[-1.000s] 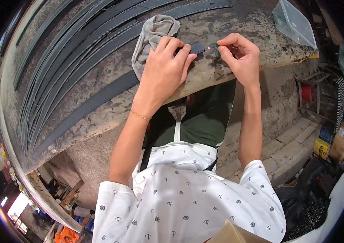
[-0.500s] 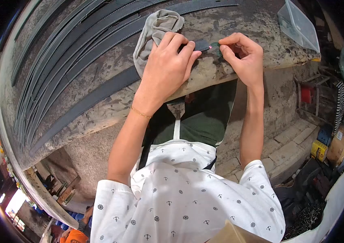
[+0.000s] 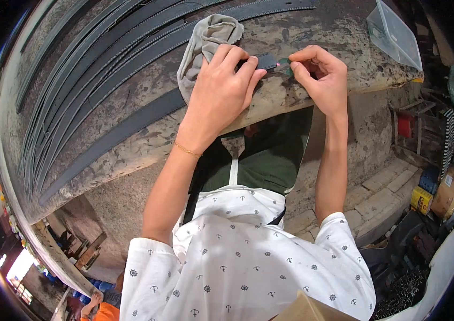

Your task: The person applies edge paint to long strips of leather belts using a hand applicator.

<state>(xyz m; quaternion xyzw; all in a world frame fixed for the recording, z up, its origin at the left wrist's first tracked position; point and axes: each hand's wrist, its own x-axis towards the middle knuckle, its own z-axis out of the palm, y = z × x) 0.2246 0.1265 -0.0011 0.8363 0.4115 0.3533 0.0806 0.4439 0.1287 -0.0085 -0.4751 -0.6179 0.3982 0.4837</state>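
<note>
My left hand [image 3: 222, 85] is closed on a dark grey belt strap [image 3: 141, 119], near the end that sticks out past the fingertips. The strap trails away leftward along the bench edge. Opposite it, my right hand [image 3: 323, 75] pinches a small green object [image 3: 285, 66] between thumb and fingers; its kind is too small to make out. A small pinkish bright spot shows between the strap's end and the green object. A crumpled grey cloth [image 3: 205, 40] lies just behind my left hand, partly covered by it.
Several dark straps with light stitched edges [image 3: 104, 59] lie curved across the stained workbench [image 3: 130, 155]. A clear plastic bin [image 3: 393, 35] stands at the bench's right end. A yellow box [image 3: 421, 199] is low on the right. Another person in orange [image 3: 106, 312] is at lower left.
My hands keep almost the same place and grip. The pinkish spot and green object look slightly different. At lower left, the other person's arm has moved.
</note>
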